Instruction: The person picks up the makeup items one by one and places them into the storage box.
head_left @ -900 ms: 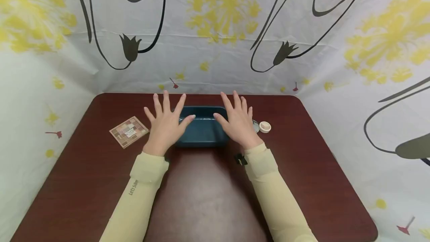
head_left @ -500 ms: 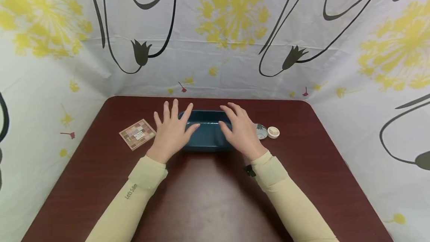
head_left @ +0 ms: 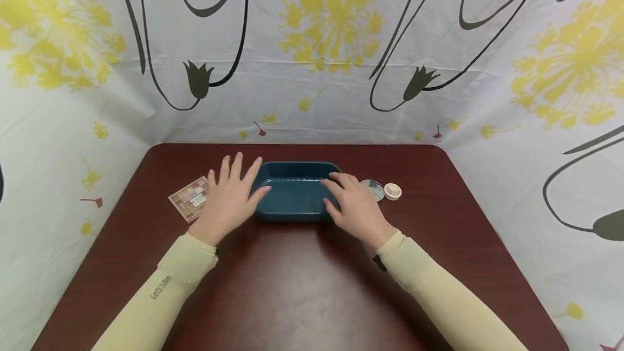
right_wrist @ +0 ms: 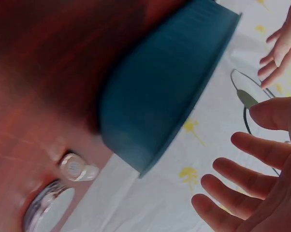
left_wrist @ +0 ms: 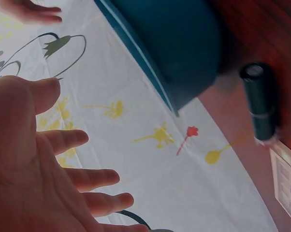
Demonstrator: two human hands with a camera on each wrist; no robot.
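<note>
A teal rectangular tub (head_left: 294, 215) stands on the table between the two hands. My left hand (head_left: 221, 202), its fingers spread, hovers by the tub's left side and overlaps an eyeshadow palette (head_left: 187, 199) in the head view. Over the tub's right rim, my right hand (head_left: 359, 207) is held with relaxed, slightly bent fingers. Nothing is in either hand; the right wrist view shows that hand's fingers (right_wrist: 227, 195) apart from the tub (right_wrist: 155, 92). A dark cylindrical tube (left_wrist: 259, 104) stands beside the palette (left_wrist: 288, 179) in the left wrist view.
Right of the tub lie a round mirror-like disc (head_left: 373, 189) and a small round cream-coloured container (head_left: 392, 192). In the right wrist view, a small pale capped container (right_wrist: 75, 166) sits near the tub. A patterned cloth (head_left: 312, 102) hangs behind the dark red table (head_left: 292, 275).
Both hands have drawn back toward the person and moved apart, the left one shifting left over the palette. The right fingers have bent more. The head view has shifted slightly.
</note>
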